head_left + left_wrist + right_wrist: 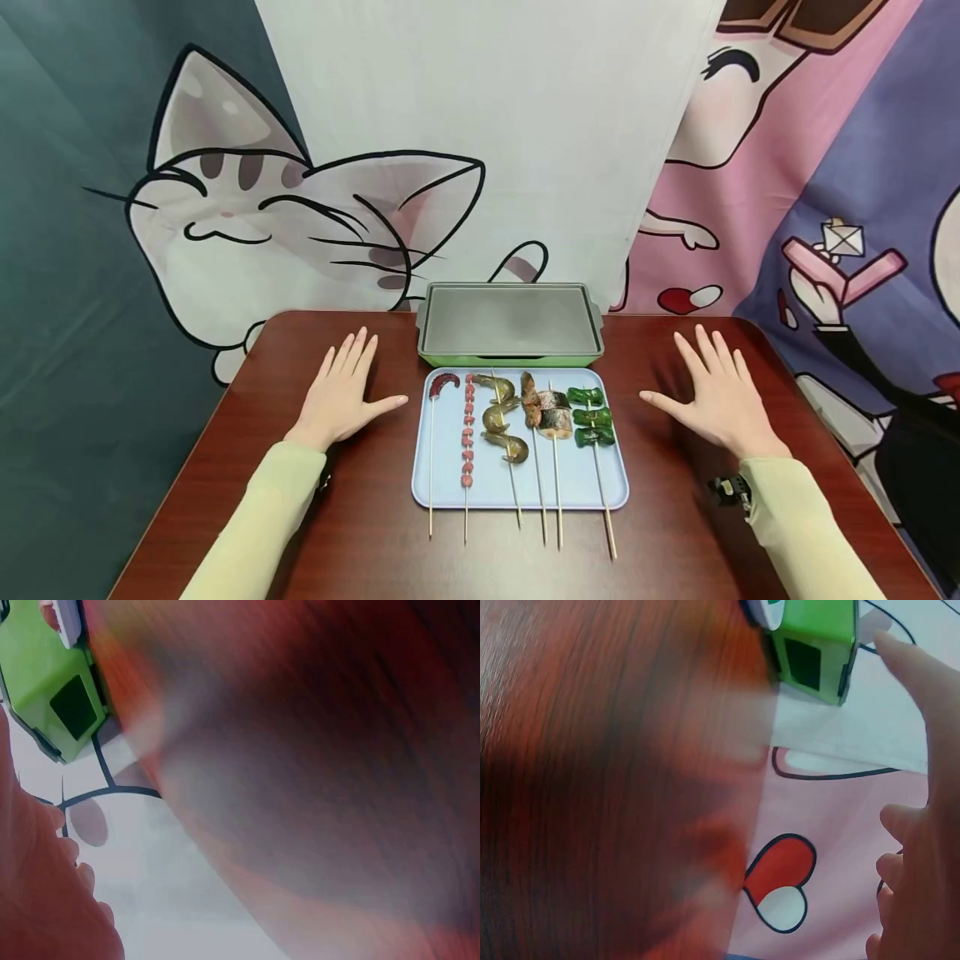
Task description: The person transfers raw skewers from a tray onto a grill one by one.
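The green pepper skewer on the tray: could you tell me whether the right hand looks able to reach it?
Probably yes: the right hand lies flat beside the tray, nothing stands before the green pepper skewer.

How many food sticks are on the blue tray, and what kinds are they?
Octopus skewer: 1
Pink bead skewer: 1
Shrimp skewer: 1
Fish skewers: 2
Green pepper skewer: 1
Total on the blue tray: 6
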The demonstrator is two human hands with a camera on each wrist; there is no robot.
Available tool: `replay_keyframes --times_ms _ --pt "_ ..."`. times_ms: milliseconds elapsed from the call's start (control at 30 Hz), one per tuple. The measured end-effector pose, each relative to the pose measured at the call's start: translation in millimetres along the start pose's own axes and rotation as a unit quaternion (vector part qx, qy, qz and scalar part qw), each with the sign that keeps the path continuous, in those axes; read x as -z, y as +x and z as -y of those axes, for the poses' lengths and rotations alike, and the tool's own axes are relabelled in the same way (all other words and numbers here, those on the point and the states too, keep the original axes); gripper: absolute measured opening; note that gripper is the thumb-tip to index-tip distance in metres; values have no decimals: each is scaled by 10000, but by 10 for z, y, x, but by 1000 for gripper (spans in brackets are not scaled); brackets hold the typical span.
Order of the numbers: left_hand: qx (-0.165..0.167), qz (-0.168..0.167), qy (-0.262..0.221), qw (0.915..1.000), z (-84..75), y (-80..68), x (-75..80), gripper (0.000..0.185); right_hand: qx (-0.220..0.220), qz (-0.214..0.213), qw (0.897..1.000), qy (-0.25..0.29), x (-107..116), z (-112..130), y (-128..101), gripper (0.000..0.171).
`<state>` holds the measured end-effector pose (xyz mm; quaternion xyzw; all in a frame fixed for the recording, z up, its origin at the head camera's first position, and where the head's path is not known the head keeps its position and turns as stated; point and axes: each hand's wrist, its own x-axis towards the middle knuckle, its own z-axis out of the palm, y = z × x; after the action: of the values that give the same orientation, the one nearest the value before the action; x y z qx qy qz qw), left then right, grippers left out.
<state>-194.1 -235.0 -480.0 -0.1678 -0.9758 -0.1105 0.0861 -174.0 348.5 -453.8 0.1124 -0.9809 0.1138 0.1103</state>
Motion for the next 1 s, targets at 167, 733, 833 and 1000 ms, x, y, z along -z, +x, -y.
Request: replay_keyframes --times_ms 167,733,833,1000 --pt "-138 0 -46 9999 -70 -48 15 117 151 -150 9997 80 70 53 10 107" --pt "-940 298 -266 9948 -484 -423 29 140 496 -231 9975 446 282 352 -65 99" --pt "-1093 373 -364 9926 -554 -477 12 144 579 -203 9970 474 299 402 -101 96" --pt "-1234 533 -477 9898 -642 -540 -25 145 673 -117 9954 671 318 489 -163 93"
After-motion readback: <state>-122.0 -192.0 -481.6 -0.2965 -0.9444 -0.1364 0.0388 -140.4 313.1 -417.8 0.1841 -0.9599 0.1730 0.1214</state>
